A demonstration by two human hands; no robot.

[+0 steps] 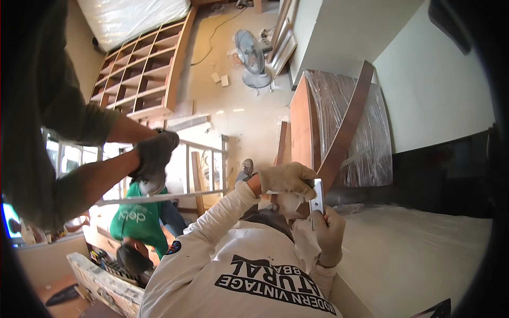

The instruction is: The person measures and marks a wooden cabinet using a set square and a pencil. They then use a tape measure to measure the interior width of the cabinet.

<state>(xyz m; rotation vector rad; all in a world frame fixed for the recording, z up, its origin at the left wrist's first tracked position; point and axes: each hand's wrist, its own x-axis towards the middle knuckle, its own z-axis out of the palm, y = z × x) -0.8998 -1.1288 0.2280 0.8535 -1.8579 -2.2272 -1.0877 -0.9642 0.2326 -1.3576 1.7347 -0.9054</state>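
My left hand (pixel 289 179), in an off-white knit glove, is closed on the upper end of a small silver metal plate (pixel 317 197) with holes in it. My right hand (pixel 330 237), gloved the same way, is closed at the plate's lower end. Beside its fingertips shows a thin dark shaft (pixel 312 224); its kind is too small to make out. Both hands are in front of my chest, to the right of the picture's middle. Just beyond them a long brown board (pixel 347 127) leans against a plastic-wrapped cabinet (pixel 347 90).
At left a co-worker's dark-gloved hands (pixel 155 153) are at a metal ladder (pixel 212 193). Below them a person in a green shirt (pixel 139 214) bends down. A standing fan (pixel 250 53) and wooden shelving (pixel 143 69) stand farther off. Plastic sheeting (pixel 413 249) covers a surface at right.
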